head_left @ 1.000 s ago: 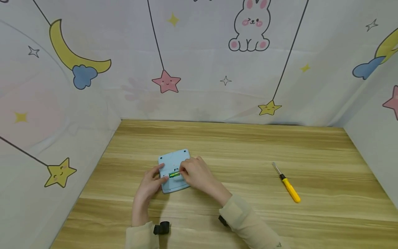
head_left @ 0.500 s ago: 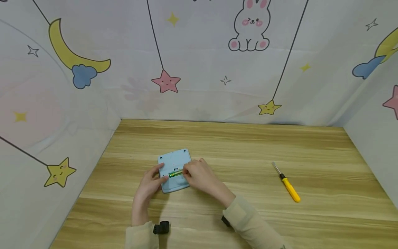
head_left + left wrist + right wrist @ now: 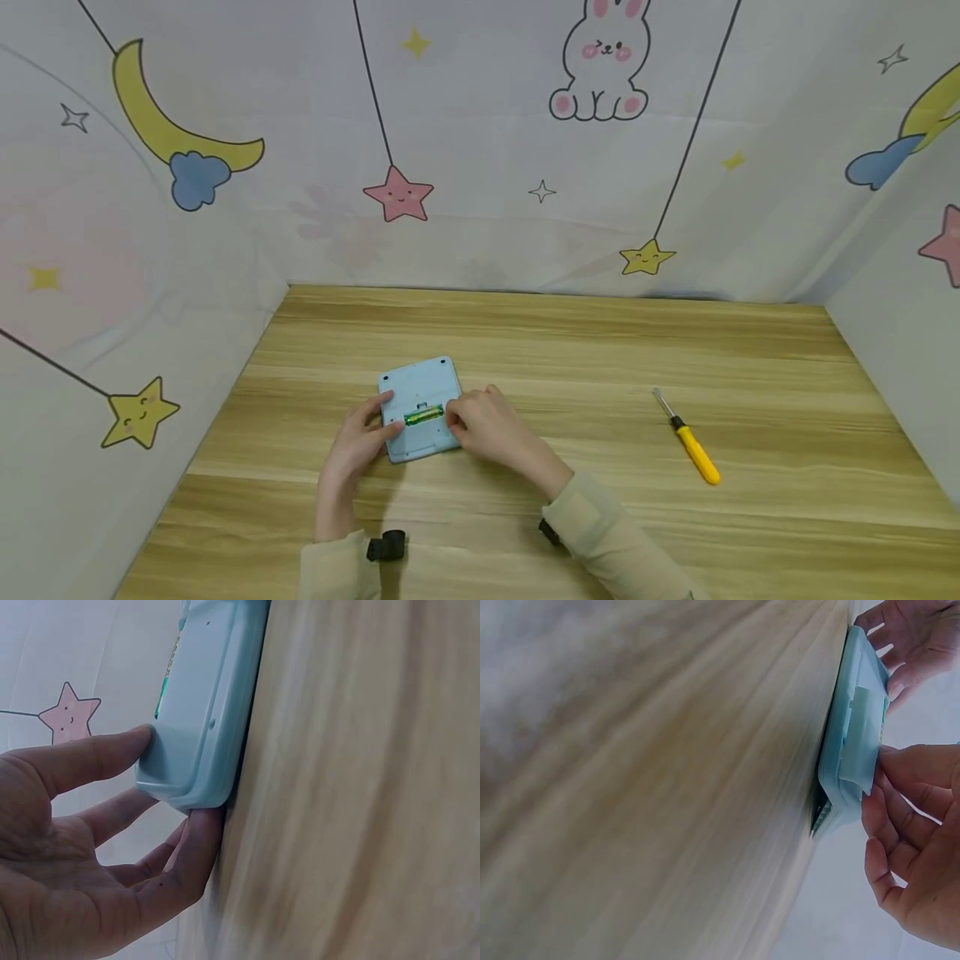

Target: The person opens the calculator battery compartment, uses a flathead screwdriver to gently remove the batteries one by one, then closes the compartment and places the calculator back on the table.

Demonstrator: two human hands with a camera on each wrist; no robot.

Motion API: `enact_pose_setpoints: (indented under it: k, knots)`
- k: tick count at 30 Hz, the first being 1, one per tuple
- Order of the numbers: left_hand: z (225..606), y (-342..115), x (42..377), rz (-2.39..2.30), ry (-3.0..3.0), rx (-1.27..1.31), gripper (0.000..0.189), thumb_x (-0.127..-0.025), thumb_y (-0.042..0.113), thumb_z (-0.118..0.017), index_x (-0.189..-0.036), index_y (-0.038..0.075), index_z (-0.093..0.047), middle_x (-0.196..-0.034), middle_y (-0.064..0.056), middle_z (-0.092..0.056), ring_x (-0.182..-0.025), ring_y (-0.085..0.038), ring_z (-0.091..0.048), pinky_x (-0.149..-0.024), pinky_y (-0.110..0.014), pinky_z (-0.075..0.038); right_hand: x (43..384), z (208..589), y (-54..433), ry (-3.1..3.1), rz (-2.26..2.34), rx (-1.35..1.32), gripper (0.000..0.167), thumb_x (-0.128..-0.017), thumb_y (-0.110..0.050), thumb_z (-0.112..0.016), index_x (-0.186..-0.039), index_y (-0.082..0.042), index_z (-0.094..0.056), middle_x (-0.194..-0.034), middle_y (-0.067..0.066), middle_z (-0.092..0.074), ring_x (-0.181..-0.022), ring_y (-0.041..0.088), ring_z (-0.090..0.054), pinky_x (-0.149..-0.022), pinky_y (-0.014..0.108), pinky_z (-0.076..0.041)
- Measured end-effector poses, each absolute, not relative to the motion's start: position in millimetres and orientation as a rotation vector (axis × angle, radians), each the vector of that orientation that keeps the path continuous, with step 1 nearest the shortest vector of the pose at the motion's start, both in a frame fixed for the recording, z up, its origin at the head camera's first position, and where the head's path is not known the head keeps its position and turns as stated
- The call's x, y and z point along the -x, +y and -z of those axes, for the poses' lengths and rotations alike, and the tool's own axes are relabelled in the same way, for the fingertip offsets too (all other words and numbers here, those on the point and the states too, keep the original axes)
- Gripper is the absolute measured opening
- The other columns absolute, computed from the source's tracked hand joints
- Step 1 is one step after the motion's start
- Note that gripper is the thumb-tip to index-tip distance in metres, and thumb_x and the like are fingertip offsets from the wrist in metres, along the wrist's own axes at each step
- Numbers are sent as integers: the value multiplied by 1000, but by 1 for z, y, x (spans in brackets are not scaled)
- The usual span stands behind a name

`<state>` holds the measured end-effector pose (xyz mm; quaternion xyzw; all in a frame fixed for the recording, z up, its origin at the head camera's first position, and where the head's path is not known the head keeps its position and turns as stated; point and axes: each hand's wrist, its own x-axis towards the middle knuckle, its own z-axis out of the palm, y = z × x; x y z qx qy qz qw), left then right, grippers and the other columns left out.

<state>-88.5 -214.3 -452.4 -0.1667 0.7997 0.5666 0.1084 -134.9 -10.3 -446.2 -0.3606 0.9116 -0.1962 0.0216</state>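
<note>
A light blue calculator (image 3: 420, 385) lies face down on the wooden table, its back turned up. A green battery (image 3: 424, 415) sits in the compartment on that back. My left hand (image 3: 356, 442) grips the calculator's left edge; in the left wrist view the thumb (image 3: 112, 754) touches the back while a finger (image 3: 199, 840) reaches under the end. On the opposite side my right hand (image 3: 487, 425) has its fingers curled in at the right edge, close to the battery's end. In the right wrist view, thumb and fingers (image 3: 877, 814) meet round the raised end of the calculator.
A screwdriver (image 3: 693, 446) with a yellow handle lies to the right on the table (image 3: 570, 358). White cloth (image 3: 487, 150) printed with stars, moons and a rabbit hangs behind and at both sides.
My right hand has shifted a little to the right, uncovering the battery along its whole length. The left hand and the calculator keep their places.
</note>
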Motion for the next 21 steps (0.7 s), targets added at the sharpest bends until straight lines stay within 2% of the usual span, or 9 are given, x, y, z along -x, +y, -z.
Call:
enact_pose_setpoints:
  k: [9, 15, 21]
  knots:
    - [452, -214, 87, -1710, 2307, 505, 60, -93, 4, -58, -148, 5, -34, -148, -24, -19, -114, -28, -53, -75, -26, -52, 132, 444, -6, 2790, 556, 1129, 14, -85, -13, -68, -72, -19, -64, -64, -9, -58, -56, 5, -44, -63, 22, -29]
    - [451, -214, 87, -1720, 2303, 496, 60, -93, 3, -57, -148, 4, -34, -147, -26, -18, -113, -28, -53, -76, -28, -52, 130, 443, -4, 2763, 491, 1142, 14, -84, -13, -67, -72, -18, -65, -62, -9, -58, -56, 5, -44, -67, 24, -34]
    - [451, -214, 87, -1721, 2309, 497, 60, -93, 2, -57, -148, 4, -35, -147, -25, -18, -113, -29, -53, -76, -28, -52, 129, 445, -3, 2754, 452, 1162, 15, -85, -14, -67, -71, -18, -65, -62, -9, -58, -56, 5, -44, -65, 24, -33]
